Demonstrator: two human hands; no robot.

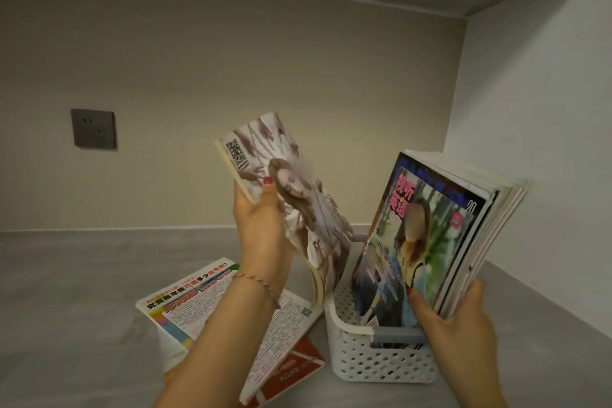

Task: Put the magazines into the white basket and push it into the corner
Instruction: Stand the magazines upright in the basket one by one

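The white basket [371, 354] stands on the grey tabletop [66, 291] toward the right, near the corner where the back wall meets the right wall but not against either; its sides are perforated and a grey handle [397, 332] runs along its near rim. A batch of magazines [440, 235] stands in it on end, leaning to the right, the front cover showing a figure against green foliage with red characters at the top; the right hand [460, 328] is clasped round the lower right edge of this batch, thumb on the front cover and the other fingers behind. The left hand [261, 219] grips another magazine [291, 195] by its upper left edge, thumb across the cover, holding it tilted above the left side of the basket; its lower end hangs bent near the rim, though whether it touches the basket cannot be told; its cover bears a pale figure, many reaching hands and a QR code in the top corner. A braided bracelet [258, 285] circles the left wrist. To the left of the basket more magazines [185, 305] lie flat in a loose stack on the tabletop, the top one dense with coloured print, with a red-covered one [294, 371] under them at the near side. On the back wall to the left sits a dark power socket [93, 128].
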